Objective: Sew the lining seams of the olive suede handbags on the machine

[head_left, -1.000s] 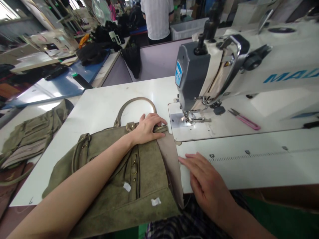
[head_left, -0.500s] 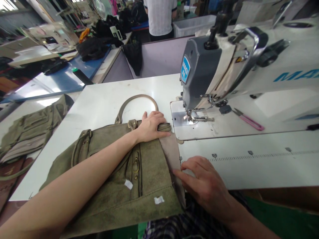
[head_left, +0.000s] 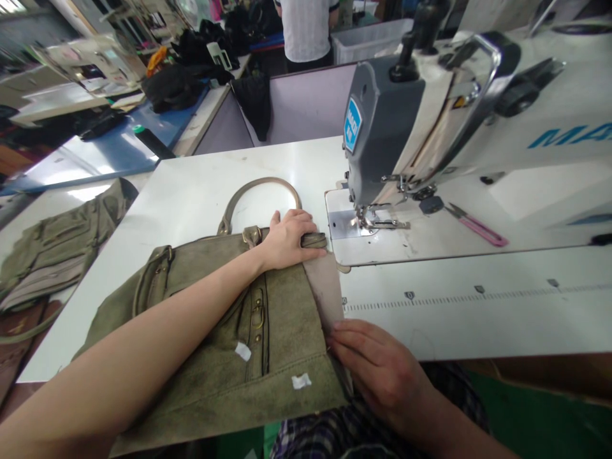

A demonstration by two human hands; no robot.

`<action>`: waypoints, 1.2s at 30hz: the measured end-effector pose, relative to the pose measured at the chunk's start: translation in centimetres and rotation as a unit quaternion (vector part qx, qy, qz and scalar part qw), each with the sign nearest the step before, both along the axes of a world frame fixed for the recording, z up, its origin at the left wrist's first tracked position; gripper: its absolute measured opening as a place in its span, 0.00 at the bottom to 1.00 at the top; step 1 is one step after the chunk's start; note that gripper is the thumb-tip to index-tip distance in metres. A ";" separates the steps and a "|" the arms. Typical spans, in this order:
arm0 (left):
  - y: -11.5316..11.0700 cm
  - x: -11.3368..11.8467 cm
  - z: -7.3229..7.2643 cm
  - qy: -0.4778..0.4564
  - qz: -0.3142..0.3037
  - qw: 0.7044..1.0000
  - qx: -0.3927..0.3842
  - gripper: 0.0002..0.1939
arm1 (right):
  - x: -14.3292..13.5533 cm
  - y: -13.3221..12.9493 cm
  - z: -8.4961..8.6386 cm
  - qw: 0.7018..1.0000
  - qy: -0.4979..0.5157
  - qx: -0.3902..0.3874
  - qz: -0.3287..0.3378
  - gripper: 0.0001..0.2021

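An olive-green handbag (head_left: 291, 319) lies on the white sewing table, with one handle (head_left: 261, 183) arched behind it. My left hand (head_left: 287, 242) rests on its top right corner, thumb and fingers around a folded tab (head_left: 314, 240). At the bag's right side, a paler beige panel (head_left: 325, 287) shows along the edge. My right hand (head_left: 382, 366) holds that edge lower down, fingers pressed together; the fingertips are partly hidden against the material. Two bits of white tape (head_left: 301, 381) stick to the bag's front.
A sewing machine (head_left: 382, 127) stands at the right, its needle area just beyond the bag's corner. Pink-handled snips (head_left: 482, 231) lie on its bed. Another green bag (head_left: 57, 245) is at the left, and a dark thread cone (head_left: 153, 141) lies behind. A person (head_left: 306, 29) stands farther back.
My right hand's fingers have come together on the bag's side edge, where the index finger had been stretched out apart from the others. My left hand stays at the top corner.
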State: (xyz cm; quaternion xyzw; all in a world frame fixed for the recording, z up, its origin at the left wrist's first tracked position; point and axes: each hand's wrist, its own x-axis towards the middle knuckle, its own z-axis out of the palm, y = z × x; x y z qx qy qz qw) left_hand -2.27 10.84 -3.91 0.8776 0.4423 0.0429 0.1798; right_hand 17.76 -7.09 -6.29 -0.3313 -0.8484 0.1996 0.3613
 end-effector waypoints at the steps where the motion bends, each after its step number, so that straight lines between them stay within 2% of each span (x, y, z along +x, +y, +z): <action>1: 0.0 0.0 0.0 -0.001 0.001 1.000 -0.001 0.15 | 0.1 -0.2 0.2 1.000 -0.010 -0.018 0.006 0.18; 4: 0.1 0.1 0.0 -0.004 0.003 1.000 -0.008 0.13 | 0.2 -0.6 0.5 0.996 -0.066 -0.049 0.027 0.23; 6: 0.1 0.1 0.1 -0.006 0.004 1.000 -0.009 0.12 | 0.1 -0.8 0.1 0.995 -0.093 -0.017 0.027 0.23; 10: -0.2 0.2 0.0 -0.009 0.008 1.000 -0.006 0.12 | -0.4 -0.8 -0.9 0.993 -0.071 0.092 0.004 0.17; 14: -0.1 0.3 -0.3 -0.012 0.008 1.000 0.014 0.13 | 0.3 0.3 -0.5 0.991 -0.076 0.106 0.036 0.17; 17: 2.0 0.6 -0.6 -0.010 0.025 0.999 0.037 0.14 | 1.8 3.6 -0.2 0.988 -0.086 0.118 0.049 0.17; 21: 7.4 2.0 -0.7 -0.010 0.059 0.995 0.074 0.14 | 3.1 9.7 -0.5 0.980 -0.113 0.155 0.056 0.19; 23: 9.4 3.2 -0.6 -0.009 0.055 0.995 0.079 0.13 | 3.1 11.1 -0.7 0.977 -0.131 0.158 0.063 0.18; 25: 9.9 4.6 -0.5 -0.005 0.026 0.997 0.068 0.12 | 3.2 10.7 -0.8 0.977 -0.137 0.153 0.063 0.17; 28: 8.3 6.2 -0.5 -0.002 -0.007 0.999 0.053 0.14 | 4.1 7.9 -0.8 0.981 -0.130 0.131 0.052 0.18; 32: 5.9 6.8 -0.8 -0.012 0.015 0.998 0.057 0.16 | 5.4 5.4 -0.6 0.989 -0.122 0.080 -0.002 0.19; 36: 5.8 6.5 -0.8 -0.021 0.023 0.998 0.049 0.14 | 5.5 5.6 -0.2 0.990 -0.115 0.083 -0.002 0.19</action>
